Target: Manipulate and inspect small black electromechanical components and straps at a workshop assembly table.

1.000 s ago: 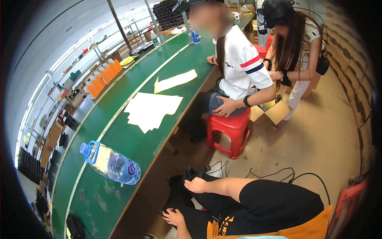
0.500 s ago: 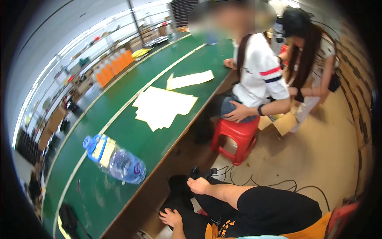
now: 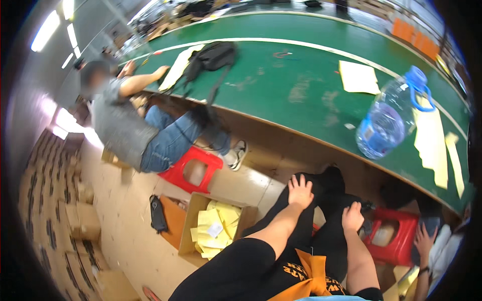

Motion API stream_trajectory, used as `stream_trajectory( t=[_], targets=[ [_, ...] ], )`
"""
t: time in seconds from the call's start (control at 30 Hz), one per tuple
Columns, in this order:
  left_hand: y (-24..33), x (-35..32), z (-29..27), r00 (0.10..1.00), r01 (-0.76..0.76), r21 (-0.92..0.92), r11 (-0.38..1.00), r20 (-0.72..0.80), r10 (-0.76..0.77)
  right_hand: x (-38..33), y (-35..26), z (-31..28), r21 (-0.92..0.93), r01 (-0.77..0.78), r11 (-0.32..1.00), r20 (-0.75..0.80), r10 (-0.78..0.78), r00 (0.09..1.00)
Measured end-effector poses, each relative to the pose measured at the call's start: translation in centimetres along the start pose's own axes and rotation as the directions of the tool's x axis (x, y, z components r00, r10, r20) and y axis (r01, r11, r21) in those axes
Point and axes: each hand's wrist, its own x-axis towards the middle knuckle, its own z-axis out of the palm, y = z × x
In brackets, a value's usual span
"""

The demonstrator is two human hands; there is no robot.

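Left hand [image 3: 300,193] lies spread and right hand [image 3: 353,217] partly curled on black trousers [image 3: 296,228], before a green table [image 3: 281,103] bearing a bottle [image 3: 384,125], yellow sheets [image 3: 359,78] and a bag [image 3: 216,56].

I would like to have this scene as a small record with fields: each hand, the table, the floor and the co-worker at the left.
Left hand: open hand, resting on black trousers
Right hand: curled hand, on the trousers; grip unclear
Table: green table with clear bottle, yellow sheets, black bag
Floor: open carton holding yellow pieces
Co-worker: seated person, hands at table edge
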Motion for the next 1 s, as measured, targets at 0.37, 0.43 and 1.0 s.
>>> stream_trajectory(
  t=[0.37, 0.43, 1.0],
  targets=[
    [-0.8, -0.3, 0.8, 0.999, 0.012, -0.055, 0.998, -0.047, -0.015, -0.1, 0.2, 0.3, -0.008, 0.031, 0.999, -0.011, -0.031, 0.999],
    [-0.9, -0.1, 0.8, 0.998, 0.007, -0.060, 0.998, -0.066, -0.011, 0.0, 0.0, 0.2, -0.020, 0.021, 1.000, -0.022, -0.022, 1.000],
    [-1.1, -0.2, 0.5, 0.999, 0.012, -0.050, 0.999, -0.040, -0.014, -0.2, -0.3, -0.1, 0.029, 0.014, 0.999, -0.021, -0.013, 1.000]
  ],
)
